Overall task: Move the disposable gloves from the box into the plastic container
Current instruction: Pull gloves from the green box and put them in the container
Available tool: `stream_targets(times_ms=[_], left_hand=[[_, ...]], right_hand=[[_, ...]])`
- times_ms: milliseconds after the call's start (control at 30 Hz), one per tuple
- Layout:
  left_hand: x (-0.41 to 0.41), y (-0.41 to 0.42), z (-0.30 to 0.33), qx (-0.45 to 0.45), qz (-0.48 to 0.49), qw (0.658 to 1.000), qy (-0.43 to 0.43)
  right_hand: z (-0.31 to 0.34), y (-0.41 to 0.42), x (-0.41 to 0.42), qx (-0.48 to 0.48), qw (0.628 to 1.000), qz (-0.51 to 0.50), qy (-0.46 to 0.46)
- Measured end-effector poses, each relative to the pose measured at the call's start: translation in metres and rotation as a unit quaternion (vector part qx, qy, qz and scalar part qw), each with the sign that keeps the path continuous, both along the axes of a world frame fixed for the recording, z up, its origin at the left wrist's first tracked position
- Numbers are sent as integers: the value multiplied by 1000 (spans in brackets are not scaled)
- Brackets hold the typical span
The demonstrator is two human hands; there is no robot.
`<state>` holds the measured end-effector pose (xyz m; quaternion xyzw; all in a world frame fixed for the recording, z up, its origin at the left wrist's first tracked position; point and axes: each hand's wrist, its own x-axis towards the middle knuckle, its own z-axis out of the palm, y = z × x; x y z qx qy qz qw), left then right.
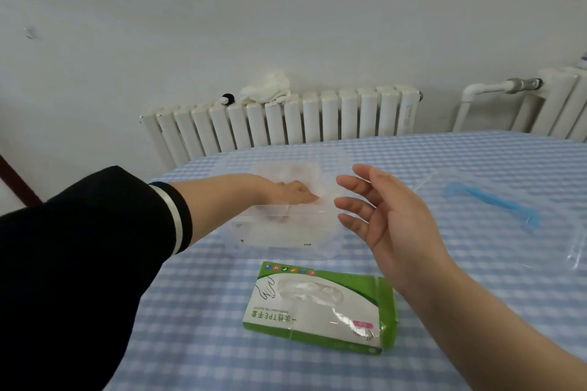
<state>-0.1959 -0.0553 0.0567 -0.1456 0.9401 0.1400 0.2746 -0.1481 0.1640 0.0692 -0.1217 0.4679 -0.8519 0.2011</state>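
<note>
Head view. The box [320, 308] of disposable gloves is a flat green-and-white carton with a line drawing of a hand and printed text on its top face. It has an oval opening in the top through which pale, crumpled gloves [313, 290] show. The carton looks dented, with clear film loose at its right end. It lies flat on the blue-and-white checked tablecloth [413, 343], near the table's near edge. Its long axis runs roughly left to right, the right end angled slightly nearer the camera.

The plastic container [286, 232] is clear and rectangular, standing upright just beyond the box, towards the table's far left corner. Its long axis also runs left to right. Translucent white material lies inside it; individual gloves cannot be told apart.

The left hand [286, 194], on an arm with a dark sleeve pushed up, reaches into the container's open top, fingers extended flat and pressing on the contents. The right hand [390, 213] hovers just right of the container, fingers spread and relaxed, grasping nothing.

A blue plastic strip [495, 200] lies towards the table's right edge. A white radiator [286, 124] stands behind the table.
</note>
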Motion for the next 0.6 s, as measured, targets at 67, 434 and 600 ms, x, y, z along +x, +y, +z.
stream_targets(times_ms=[67,434,600], left_hand=[[2,-1,0,-21,-29,998,-43],[24,-39,65,45,-72,992,94],[45,-47,61,96,23,993,61]], right_hand=[[2,0,0,4,1000,5,8],[-1,1,-3,32,999,39,2],[-11,-4,0,112,989,81,44]])
